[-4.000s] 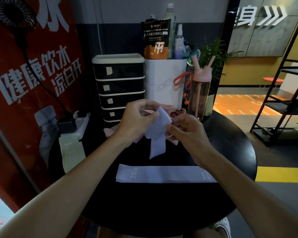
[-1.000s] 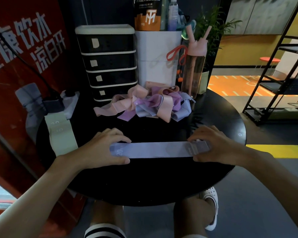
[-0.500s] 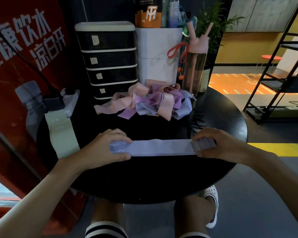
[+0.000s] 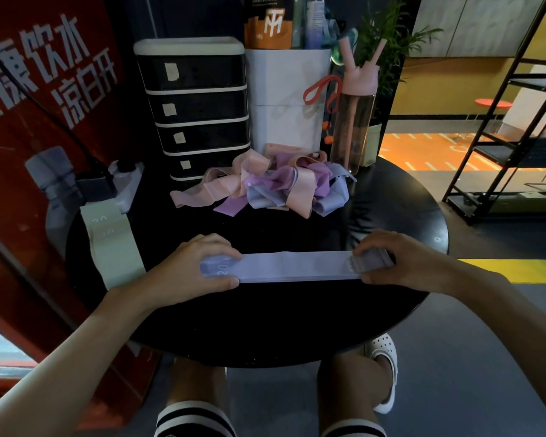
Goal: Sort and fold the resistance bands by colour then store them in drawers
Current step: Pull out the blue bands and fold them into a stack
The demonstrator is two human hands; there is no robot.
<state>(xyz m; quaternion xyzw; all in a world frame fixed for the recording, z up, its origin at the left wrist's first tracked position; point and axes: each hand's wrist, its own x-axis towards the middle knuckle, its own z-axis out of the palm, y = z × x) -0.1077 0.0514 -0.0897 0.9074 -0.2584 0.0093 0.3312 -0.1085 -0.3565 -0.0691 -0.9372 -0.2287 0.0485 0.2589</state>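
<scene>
A flat stack of pale blue resistance bands (image 4: 297, 266), marked 20, lies across the near middle of the round black table (image 4: 297, 326). My left hand (image 4: 186, 269) grips its left end, fingers over the far edge and thumb on the near edge. At the right end my right hand (image 4: 413, 266) pinches the stack the same way. A tangled pile of pink, purple and blue bands (image 4: 265, 187) sits behind. Pale green bands (image 4: 111, 244) lie flat at the table's left edge. The black drawer unit (image 4: 196, 105) stands at the back with all drawers closed.
A white bin (image 4: 284, 99) holding a pouch and bottles stands right of the drawers, with a pink-lidded bottle (image 4: 355, 121) beside it. A power strip (image 4: 120, 181) lies at the back left. A black metal rack (image 4: 501, 137) stands on the floor to the right.
Four seconds ago both hands held a blue band up above the table; now it lies on the other blue band. In the last second the hands stayed at the stack's ends.
</scene>
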